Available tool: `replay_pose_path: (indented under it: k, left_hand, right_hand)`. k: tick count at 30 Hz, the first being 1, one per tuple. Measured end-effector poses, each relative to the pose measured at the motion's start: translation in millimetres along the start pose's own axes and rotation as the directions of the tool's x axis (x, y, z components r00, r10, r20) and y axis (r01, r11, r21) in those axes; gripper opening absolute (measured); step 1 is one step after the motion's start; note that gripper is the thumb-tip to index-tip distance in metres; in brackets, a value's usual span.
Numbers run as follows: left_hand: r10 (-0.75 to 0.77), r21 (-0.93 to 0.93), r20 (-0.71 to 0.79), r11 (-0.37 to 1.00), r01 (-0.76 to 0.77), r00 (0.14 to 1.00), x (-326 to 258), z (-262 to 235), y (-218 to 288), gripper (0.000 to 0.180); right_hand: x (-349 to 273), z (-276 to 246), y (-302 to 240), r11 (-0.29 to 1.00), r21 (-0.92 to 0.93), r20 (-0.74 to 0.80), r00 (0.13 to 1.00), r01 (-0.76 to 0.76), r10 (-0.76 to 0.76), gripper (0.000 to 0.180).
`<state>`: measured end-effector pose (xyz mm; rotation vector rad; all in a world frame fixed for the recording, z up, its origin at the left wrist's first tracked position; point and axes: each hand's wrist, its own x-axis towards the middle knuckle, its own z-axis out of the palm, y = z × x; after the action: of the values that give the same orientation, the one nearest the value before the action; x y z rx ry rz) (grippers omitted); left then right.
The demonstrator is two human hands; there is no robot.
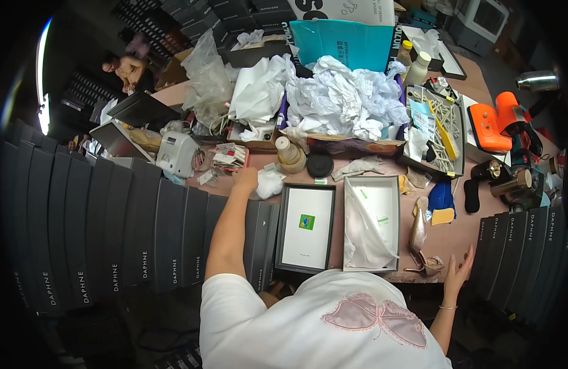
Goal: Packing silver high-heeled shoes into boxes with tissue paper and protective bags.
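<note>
- Evidently, the right hand is open and empty, fingers spread.
- Just left of it lie the near sandal and far sandal, the latter lengthwise away from the body.
- Left hand, well apart, is beside the labels; its grip I cannot tell.
- Between hands: open box, also lengthwise.

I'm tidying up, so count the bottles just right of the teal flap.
2: the yellow-capped bottle at the back, the white bottle in front. Others may be hidden.
</note>
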<state>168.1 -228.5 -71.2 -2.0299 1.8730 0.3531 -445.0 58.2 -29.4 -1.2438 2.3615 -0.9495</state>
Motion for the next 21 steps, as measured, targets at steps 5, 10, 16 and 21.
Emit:
replay_pose_path:
  k: [5,10,16,21]
  left_hand:
    - [0.311,-0.309,-0.451,0.825,-0.473,0.837,-90.2,-82.5,64.2,0.018]
    - [0.57,-0.136,-0.701,0.482,-0.865,0.428,-205.6,-85.3,168.6,0.02]
    - [0.096,-0.843,-0.384,0.369,-0.392,0.918,-227.9,2.3,186.0,0.013]
    - [0.143,-0.95,-0.292,-0.159,-0.269,0.946,-234.7,12.4,202.7,0.066]
  right_hand:
    - [-1.3,41.0,-54.0,0.836,0.497,0.535,0.84,-0.23,-0.087,0.046]
    - [-9.3,117.9,-167.7,0.636,0.721,0.583,0.737,-0.275,-0.342,0.058]
    - [-1.1,140.6,-147.9,0.457,0.756,0.582,0.801,-0.468,-0.144,0.029]
    - [-14.3,116.3,-140.7,0.53,0.773,0.503,0.846,-0.349,-0.177,0.035]
